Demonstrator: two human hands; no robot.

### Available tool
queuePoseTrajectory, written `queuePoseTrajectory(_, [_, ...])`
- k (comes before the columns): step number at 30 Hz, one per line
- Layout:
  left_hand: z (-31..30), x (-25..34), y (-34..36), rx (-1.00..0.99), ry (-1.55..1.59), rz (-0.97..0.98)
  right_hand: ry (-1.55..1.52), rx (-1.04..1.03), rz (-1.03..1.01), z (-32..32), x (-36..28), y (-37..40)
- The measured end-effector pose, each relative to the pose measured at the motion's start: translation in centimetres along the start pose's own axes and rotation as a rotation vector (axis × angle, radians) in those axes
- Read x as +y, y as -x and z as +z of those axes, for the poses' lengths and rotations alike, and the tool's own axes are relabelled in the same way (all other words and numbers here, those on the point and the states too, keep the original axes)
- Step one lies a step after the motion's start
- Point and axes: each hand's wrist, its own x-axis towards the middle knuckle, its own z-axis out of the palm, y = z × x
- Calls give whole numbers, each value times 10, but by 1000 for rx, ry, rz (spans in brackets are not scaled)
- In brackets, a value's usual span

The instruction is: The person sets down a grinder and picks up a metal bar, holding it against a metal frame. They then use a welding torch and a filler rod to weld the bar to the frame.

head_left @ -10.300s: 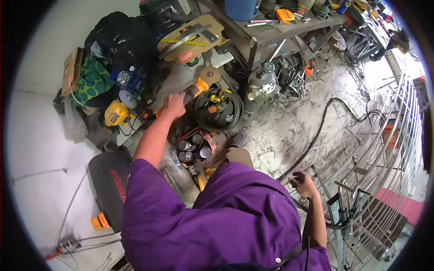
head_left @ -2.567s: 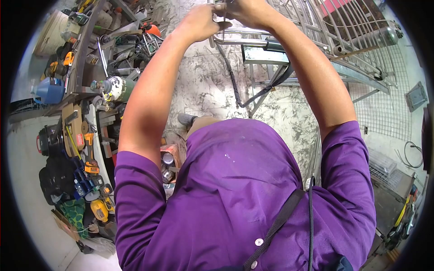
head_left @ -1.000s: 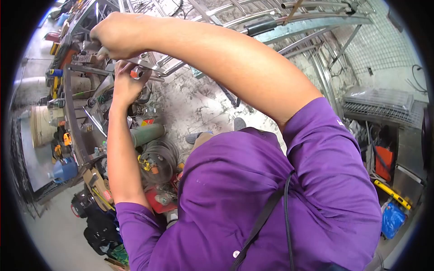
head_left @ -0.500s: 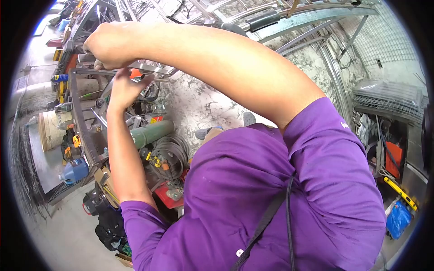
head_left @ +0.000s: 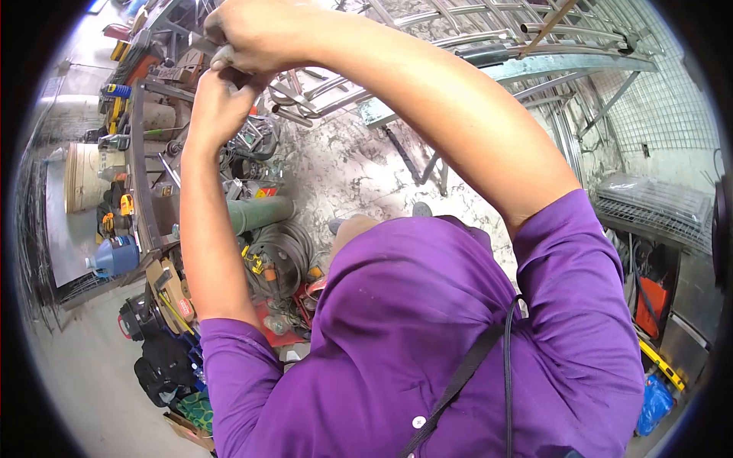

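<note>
At the upper left, my right hand (head_left: 248,38) is closed around a grey metal piece (head_left: 200,43), whose blunt end sticks out to the left of the fingers. The rest of that piece is hidden by the hand. Just below, my left hand (head_left: 217,107) reaches up with bent fingers and thumb, its fingertips meeting the underside of my right hand. What lies between those fingertips is hidden. Metal tubes (head_left: 301,99) of a frame show to the right of both hands.
A metal-framed bench (head_left: 141,168) with tools runs along the left. Below my left forearm are a green gas cylinder (head_left: 263,212) and a coiled hose (head_left: 286,252). Metal frames (head_left: 489,53) stand ahead; wire racks (head_left: 657,206) and a yellow level (head_left: 663,365) are right.
Both hands have moved up and to the right in view. My left hand, with fingers apart before, now has bent fingers against my right hand. The surroundings have shifted with my head.
</note>
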Motion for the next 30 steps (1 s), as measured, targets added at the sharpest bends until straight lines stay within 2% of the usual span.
queuePoseTrajectory(1, [-2, 3, 0, -13, -2, -36, -276, 89, -138, 8, 23, 1])
queuePoseTrajectory(2, [-5, 7, 1, -28, -5, -71, -206, 32, -163, 14, 28, -3])
queuePoseTrajectory(3, [-7, 11, 2, -45, -10, -105, -257, 18, -154, 16, 29, 0])
queuePoseTrajectory(5, [-11, 16, 0, -75, -62, 16, -357, -7, -135, 11, 38, 9])
queuePoseTrajectory(7, [-12, 13, 0, -107, -84, 90, -434, -63, 47, -4, 39, 24])
queuePoseTrajectory(9, [-11, 11, -3, -115, 13, 105, -384, -34, 228, 2, 66, 45])
queuePoseTrajectory(11, [-17, 15, -4, -167, -16, 81, -232, 7, 303, 12, 88, 64])
queuePoseTrajectory(13, [-20, 8, -6, -175, -42, 205, -253, 60, 393, 10, 106, 83])
queuePoseTrajectory(14, [-19, 2, -7, -197, 17, 178, -177, 113, 394, 14, 119, 94])
queuePoseTrajectory(17, [-19, -1, -8, -160, -34, 306, -54, 169, 404, 28, 146, 114])
queuePoseTrajectory(21, [-15, -8, -8, -142, -12, 321, -35, 112, 281, 70, 158, 134])
queuePoseTrajectory(22, [-14, -10, -8, -114, -44, 392, -78, 101, 285, 85, 161, 139])
queuePoseTrajectory(23, [-15, -9, -9, -143, -72, 371, -2, 138, 178, 103, 175, 143])
queuePoseTrajectory(25, [-14, -13, -11, -189, -129, 329, 81, 183, 95, 131, 187, 152])
queuePoseTrajectory(28, [-2, -37, -18, -175, 123, 437, 403, 317, -105, 155, 193, 165])
queuePoseTrajectory(30, [-8, -48, -25, -182, 162, 491, 428, 376, -187, 156, 196, 170])
